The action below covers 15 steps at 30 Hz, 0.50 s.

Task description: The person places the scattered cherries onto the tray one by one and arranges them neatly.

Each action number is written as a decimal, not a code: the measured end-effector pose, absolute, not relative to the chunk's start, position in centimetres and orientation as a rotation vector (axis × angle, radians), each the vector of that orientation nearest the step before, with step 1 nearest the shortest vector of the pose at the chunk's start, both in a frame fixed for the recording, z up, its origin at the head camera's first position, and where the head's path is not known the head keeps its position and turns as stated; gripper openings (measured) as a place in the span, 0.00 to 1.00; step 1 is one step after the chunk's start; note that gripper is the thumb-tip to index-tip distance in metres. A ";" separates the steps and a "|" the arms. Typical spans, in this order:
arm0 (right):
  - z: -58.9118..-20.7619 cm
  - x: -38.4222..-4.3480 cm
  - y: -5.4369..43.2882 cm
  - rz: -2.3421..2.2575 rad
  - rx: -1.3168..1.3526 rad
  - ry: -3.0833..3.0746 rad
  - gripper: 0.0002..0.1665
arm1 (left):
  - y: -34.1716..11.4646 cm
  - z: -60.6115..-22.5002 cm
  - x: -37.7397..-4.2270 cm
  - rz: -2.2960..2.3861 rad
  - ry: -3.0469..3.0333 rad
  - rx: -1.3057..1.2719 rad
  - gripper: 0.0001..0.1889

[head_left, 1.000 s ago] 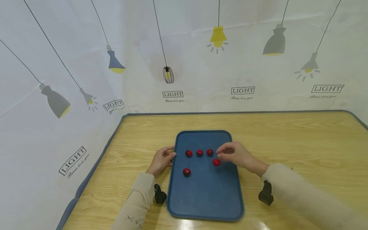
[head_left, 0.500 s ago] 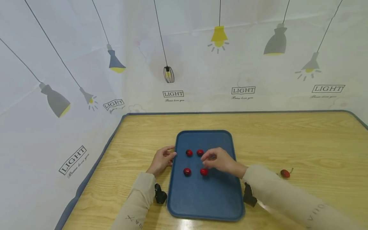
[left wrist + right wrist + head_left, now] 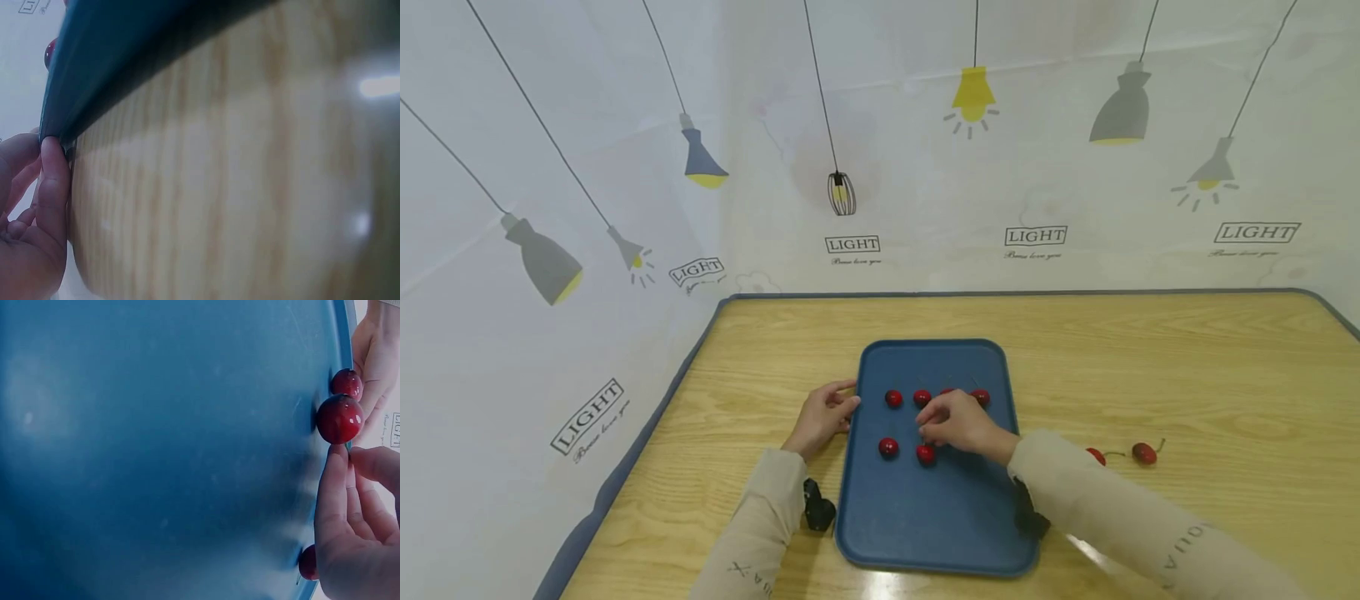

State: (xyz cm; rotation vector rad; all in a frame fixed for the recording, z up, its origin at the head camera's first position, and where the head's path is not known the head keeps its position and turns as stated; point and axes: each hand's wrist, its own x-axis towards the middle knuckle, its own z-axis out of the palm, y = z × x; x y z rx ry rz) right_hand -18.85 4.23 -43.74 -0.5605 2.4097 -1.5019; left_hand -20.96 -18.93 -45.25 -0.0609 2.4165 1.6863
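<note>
Pinching its stem [image 3: 348,445], your right hand [image 3: 958,423] is shifting a cherry [image 3: 927,455] nearer the tray's [image 3: 940,529] left edge, making the near row two; left hand [image 3: 820,417] is holding that edge.

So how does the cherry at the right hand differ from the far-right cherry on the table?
The held cherry is over the blue tray; the far-right cherry lies on the wooden table. The right hand pinches the held cherry's stem, while no hand touches the far-right cherry. Both are red with stems.
</note>
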 end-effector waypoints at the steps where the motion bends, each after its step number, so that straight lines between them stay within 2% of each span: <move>1: -43.8 -18.9 4.2 -1.498 -0.543 2.417 0.05 | -18.9 -45.3 -21.0 1.688 2.414 -0.060 0.21; 15: -43.9 -19.0 3.8 -1.572 -0.241 2.330 0.07 | -18.9 -45.4 -21.0 1.679 2.430 -0.084 0.20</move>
